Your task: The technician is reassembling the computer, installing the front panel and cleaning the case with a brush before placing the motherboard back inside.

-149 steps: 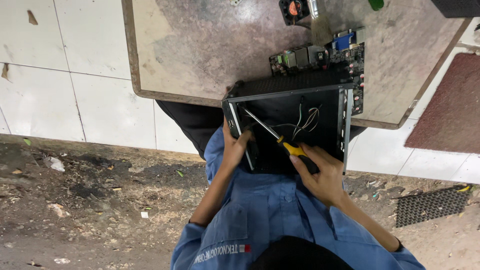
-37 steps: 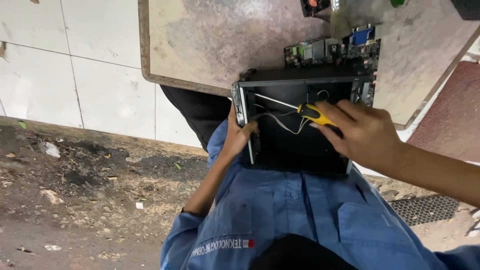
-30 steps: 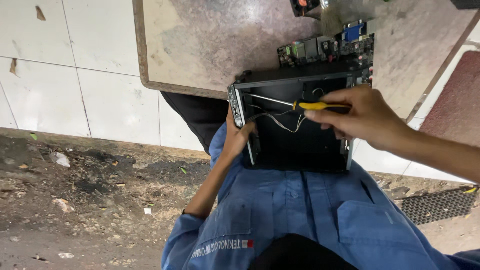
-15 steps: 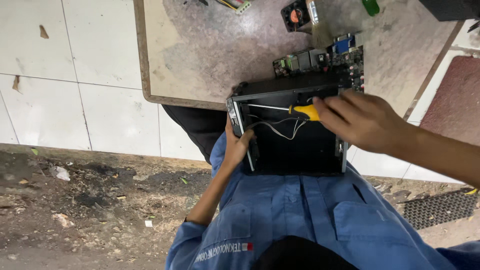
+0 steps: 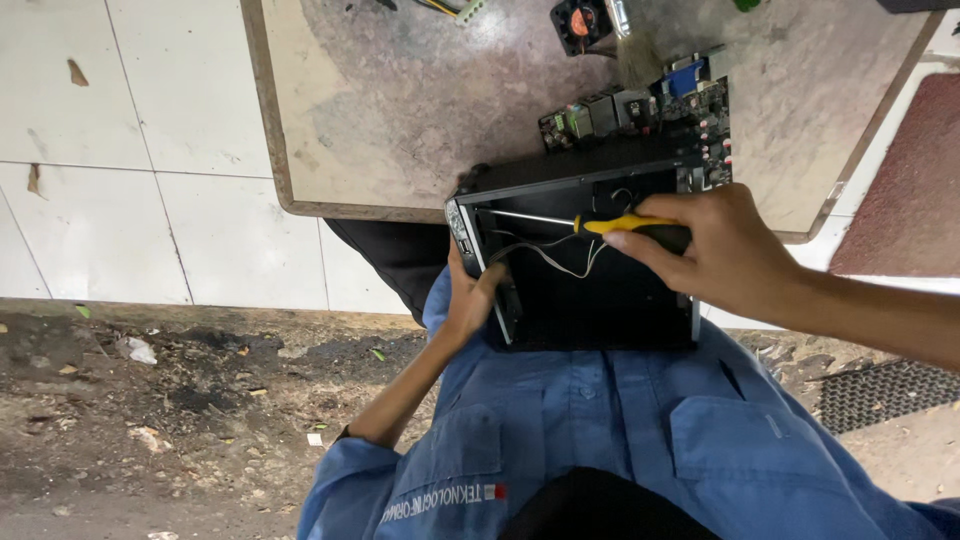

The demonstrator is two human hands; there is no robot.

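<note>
Yellow-handled screwdriver [image 5: 600, 223]: clenched in right hand [image 5: 725, 255], shaft lying level inside the black case [image 5: 590, 290].
Left hand [image 5: 470, 300]: closed around the case's left wall.
Case: against the table [image 5: 400, 110] near edge.
Circuit board [image 5: 640, 105]: just beyond.

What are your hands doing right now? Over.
Left hand grips black case edge. Right hand holds yellow screwdriver, tip inside. Loose wires below shaft.

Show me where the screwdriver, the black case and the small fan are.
screwdriver [image 5: 610, 224], head view, on its yellow handle by the right hand's fingers.
black case [image 5: 600, 300], head view, on its dark inner floor.
small fan [image 5: 580, 20], head view, on its orange hub, on the table.
</note>
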